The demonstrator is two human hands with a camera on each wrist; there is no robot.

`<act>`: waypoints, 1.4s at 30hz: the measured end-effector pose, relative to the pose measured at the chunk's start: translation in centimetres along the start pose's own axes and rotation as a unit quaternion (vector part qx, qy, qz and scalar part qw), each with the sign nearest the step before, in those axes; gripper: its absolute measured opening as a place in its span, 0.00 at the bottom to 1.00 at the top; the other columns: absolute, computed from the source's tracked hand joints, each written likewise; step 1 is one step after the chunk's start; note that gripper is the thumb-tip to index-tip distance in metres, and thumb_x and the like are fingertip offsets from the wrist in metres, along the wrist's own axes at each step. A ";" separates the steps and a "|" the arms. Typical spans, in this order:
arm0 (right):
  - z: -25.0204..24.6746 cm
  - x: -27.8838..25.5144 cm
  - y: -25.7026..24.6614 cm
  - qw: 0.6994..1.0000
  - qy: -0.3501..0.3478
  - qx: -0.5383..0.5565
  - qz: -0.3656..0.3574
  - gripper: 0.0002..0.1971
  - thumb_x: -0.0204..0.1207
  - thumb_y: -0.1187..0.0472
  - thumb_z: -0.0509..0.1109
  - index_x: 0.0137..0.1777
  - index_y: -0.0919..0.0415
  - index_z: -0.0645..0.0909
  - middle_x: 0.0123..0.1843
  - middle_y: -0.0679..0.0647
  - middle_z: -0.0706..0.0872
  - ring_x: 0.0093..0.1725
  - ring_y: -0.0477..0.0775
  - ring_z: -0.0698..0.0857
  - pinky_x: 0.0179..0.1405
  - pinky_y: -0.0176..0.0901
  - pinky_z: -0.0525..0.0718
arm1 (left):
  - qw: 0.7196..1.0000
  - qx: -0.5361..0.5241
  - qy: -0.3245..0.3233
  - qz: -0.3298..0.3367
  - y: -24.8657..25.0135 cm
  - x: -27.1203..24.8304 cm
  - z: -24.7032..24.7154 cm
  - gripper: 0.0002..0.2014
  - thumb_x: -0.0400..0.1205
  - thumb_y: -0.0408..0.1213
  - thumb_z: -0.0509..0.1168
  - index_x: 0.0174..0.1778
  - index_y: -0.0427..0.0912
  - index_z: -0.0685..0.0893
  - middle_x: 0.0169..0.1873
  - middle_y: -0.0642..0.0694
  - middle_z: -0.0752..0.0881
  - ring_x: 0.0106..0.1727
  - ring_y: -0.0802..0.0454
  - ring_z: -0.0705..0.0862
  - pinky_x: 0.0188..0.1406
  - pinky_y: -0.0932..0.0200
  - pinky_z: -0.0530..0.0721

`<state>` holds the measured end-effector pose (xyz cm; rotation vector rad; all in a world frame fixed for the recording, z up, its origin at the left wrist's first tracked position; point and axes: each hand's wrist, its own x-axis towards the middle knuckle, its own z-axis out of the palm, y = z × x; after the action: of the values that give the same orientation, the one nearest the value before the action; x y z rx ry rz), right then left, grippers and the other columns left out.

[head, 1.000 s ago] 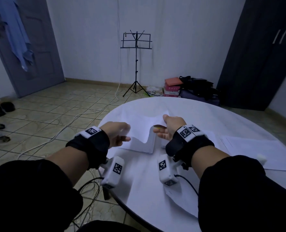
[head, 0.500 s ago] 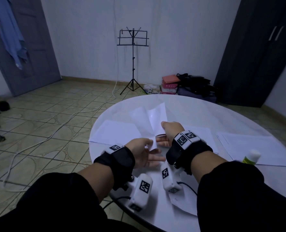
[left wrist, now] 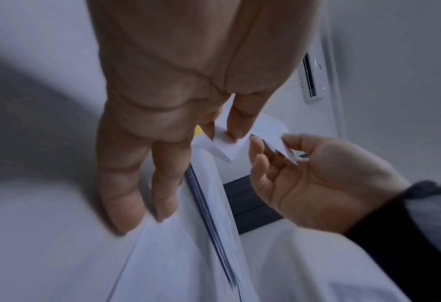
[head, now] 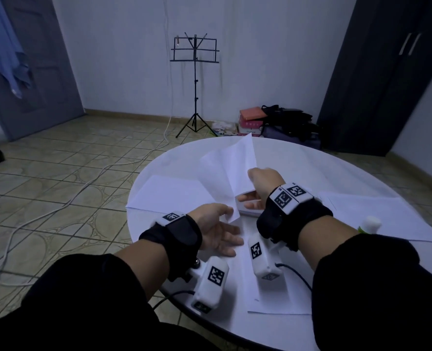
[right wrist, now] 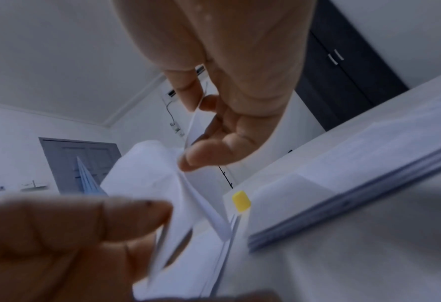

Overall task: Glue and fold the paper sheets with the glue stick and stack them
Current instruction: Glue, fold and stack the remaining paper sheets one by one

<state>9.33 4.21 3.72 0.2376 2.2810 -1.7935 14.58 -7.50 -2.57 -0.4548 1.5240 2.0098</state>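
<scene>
My left hand (head: 216, 228) pinches the near corner of the thin white paper sheet (head: 231, 171) | sheet raised over round white table (head: 298, 158), light, floppy, creases easily, best held by corners | right hand (head: 261, 184) pinches its other edge.

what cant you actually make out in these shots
- Glue stick, head view: only its white cap shows; the right sleeve covers the body.
- Glue on the held sheet: not visible in any view.
- Yellow object, right wrist view: blurred, cannot identify.
- Left hand pinch, head view: fingertips hidden behind the paper corner.
</scene>
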 end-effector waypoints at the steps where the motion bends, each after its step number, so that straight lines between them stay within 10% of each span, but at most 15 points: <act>1: -0.5 -0.3 -0.2 1.000 0.004 -0.004 -0.012 0.09 0.81 0.62 0.53 0.60 0.60 0.64 0.42 0.57 0.77 0.31 0.58 0.87 0.27 0.44 0.83 | 1.000 0.007 0.004 0.001 0.0 -0.1 0.1 0.13 0.86 0.41 0.51 0.42 0.37 0.72 0.52 0.37 0.78 0.43 0.40 0.82 0.43 0.42 0.78; 5: -3.3 -1.7 0.1 0.997 0.025 -0.058 -0.040 0.06 0.81 0.65 0.55 0.56 0.61 0.70 0.48 0.55 0.76 0.29 0.56 0.87 0.22 0.42 0.81 | 0.999 0.030 0.026 0.019 0.0 -0.2 0.5 0.10 0.85 0.39 0.54 0.38 0.42 0.72 0.48 0.39 0.78 0.45 0.39 0.84 0.43 0.44 0.79; 9: -7.0 -3.8 2.1 0.987 0.045 -0.136 -0.073 0.13 0.78 0.68 0.59 0.32 0.56 0.68 0.33 0.53 0.69 0.30 0.59 0.83 0.26 0.45 0.82 | 0.993 0.072 0.073 0.063 -0.2 -1.3 0.4 0.09 0.82 0.33 0.57 0.36 0.43 0.73 0.41 0.43 0.79 0.41 0.41 0.84 0.42 0.50 0.77; 18: -14.4 -7.4 7.5 0.960 0.010 -0.273 0.052 0.11 0.81 0.66 0.63 0.36 0.59 0.72 0.42 0.55 0.78 0.32 0.52 0.82 0.31 0.44 0.80 | 0.967 0.218 0.070 0.111 -3.9 -3.9 1.9 0.08 0.79 0.36 0.69 0.50 0.39 0.80 0.47 0.44 0.81 0.43 0.48 0.85 0.37 0.59 0.77; 25: -15.0 -8.3 9.4 0.947 -0.030 -0.309 0.082 0.06 0.78 0.63 0.58 0.50 0.64 0.74 0.44 0.57 0.81 0.48 0.57 0.88 0.30 0.39 0.77 | 0.788 0.604 0.075 0.093 -4.2 -4.3 3.3 0.25 0.81 0.55 0.58 0.67 0.42 0.79 0.65 0.48 0.81 0.67 0.48 0.77 0.68 0.58 0.73; 29: -13.2 -7.6 9.3 0.958 -0.035 -0.275 0.072 0.04 0.76 0.63 0.60 0.46 0.63 0.74 0.36 0.56 0.81 0.46 0.60 0.88 0.27 0.38 0.76 | 0.751 0.643 0.127 0.079 -2.3 -4.2 2.3 0.26 0.80 0.56 0.55 0.66 0.41 0.79 0.66 0.45 0.80 0.67 0.47 0.77 0.69 0.57 0.72; 33: -11.6 -6.9 8.9 0.964 -0.030 -0.260 0.057 0.04 0.75 0.65 0.62 0.40 0.64 0.72 0.28 0.55 0.78 0.33 0.55 0.78 0.29 0.40 0.76 | 0.776 0.605 0.155 0.084 -0.8 -4.2 1.2 0.16 0.85 0.44 0.57 0.62 0.39 0.81 0.58 0.45 0.82 0.58 0.47 0.79 0.57 0.60 0.76; 38: -12.3 -6.4 9.3 0.957 -0.015 -0.285 0.050 0.13 0.77 0.62 0.65 0.31 0.64 0.71 0.29 0.58 0.81 0.38 0.60 0.80 0.30 0.43 0.75 | 0.835 0.500 0.198 0.114 -0.8 -4.1 -0.2 0.15 0.80 0.39 0.68 0.30 0.42 0.73 0.29 0.46 0.80 0.29 0.53 0.76 0.27 0.63 0.73; 42: -13.0 -6.0 9.8 0.955 -0.021 -0.289 0.068 0.17 0.77 0.62 0.69 0.27 0.64 0.72 0.23 0.56 0.81 0.39 0.61 0.81 0.28 0.42 0.72 | 0.876 0.428 0.193 0.112 -1.7 -4.0 -0.4 0.13 0.78 0.36 0.71 0.31 0.40 0.75 0.27 0.44 0.83 0.12 0.62 0.74 0.17 0.69 0.68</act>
<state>16.71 19.29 -0.83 0.2368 2.5620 -0.9927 18.75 -8.49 -1.63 -0.3128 2.6033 1.2019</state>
